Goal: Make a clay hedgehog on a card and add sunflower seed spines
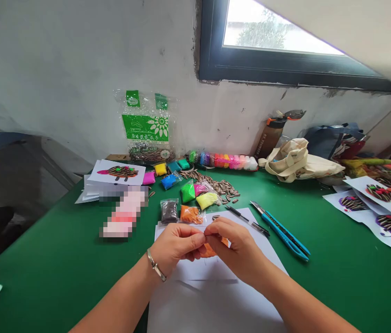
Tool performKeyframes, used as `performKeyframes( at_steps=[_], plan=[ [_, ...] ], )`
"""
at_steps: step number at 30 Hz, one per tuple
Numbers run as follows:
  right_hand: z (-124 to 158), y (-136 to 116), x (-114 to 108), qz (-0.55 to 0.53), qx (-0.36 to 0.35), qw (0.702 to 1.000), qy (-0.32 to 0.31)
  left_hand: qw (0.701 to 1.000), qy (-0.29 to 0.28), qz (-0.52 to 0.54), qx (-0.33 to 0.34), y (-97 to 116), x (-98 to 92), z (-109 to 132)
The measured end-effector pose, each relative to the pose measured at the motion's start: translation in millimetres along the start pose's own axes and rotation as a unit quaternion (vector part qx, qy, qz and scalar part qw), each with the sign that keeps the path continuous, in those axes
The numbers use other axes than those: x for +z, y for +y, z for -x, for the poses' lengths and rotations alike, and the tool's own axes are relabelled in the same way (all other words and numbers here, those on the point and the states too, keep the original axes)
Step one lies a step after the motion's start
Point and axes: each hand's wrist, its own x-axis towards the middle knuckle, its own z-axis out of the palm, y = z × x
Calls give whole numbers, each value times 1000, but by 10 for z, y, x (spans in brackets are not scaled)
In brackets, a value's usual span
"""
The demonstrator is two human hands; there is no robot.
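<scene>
My left hand (181, 243), with a silver bracelet at its wrist, and my right hand (232, 245) meet fingertip to fingertip over white paper (195, 307). Both are closed in a pinch; whatever sits between the fingertips is too small or hidden to name. Partly covered by my fingers, a flat orange clay shape (210, 251) shows just below them, with thin drawn lines under it on the paper. Past my hands lie a packet of orange clay (191, 214) and a packet of black clay (169, 211). A black pen (247, 219) rests across the paper's right edge.
On the green table (337, 286) lies a blue utility knife (282, 233). Farther back are sunflower seeds (221, 185), a green clay packet (187, 191), a seed bag (149, 129), a brown bottle (269, 136) and a cloth bag (296, 162). Seed-decorated pictures (117, 173) lie left and right.
</scene>
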Motion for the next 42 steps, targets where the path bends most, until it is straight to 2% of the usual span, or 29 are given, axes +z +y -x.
performKeyframes(
  at_steps=[4,17,21,25,29,35,42],
  plan=[
    [-13,-9,10,-23,22,999,3,1000,8,11,3,-6,-10,-1],
    [25,41,12,25,-8,1000,4,1000,28,5,-4,-6,0,-33],
    [6,33,12,-27,40,998,32,998,59,15,-16,44,47,-17],
    [-13,11,10,-109,93,989,34,996,83,32,-12,57,68,-2],
    [0,6,21,-141,103,984,30,996,85,33,-4,44,63,-6],
    [18,40,48,-62,50,997,20,998,69,8,12,35,39,-20],
    [12,31,34,13,33,999,14,999,47,-15,19,24,40,-1]
  ],
)
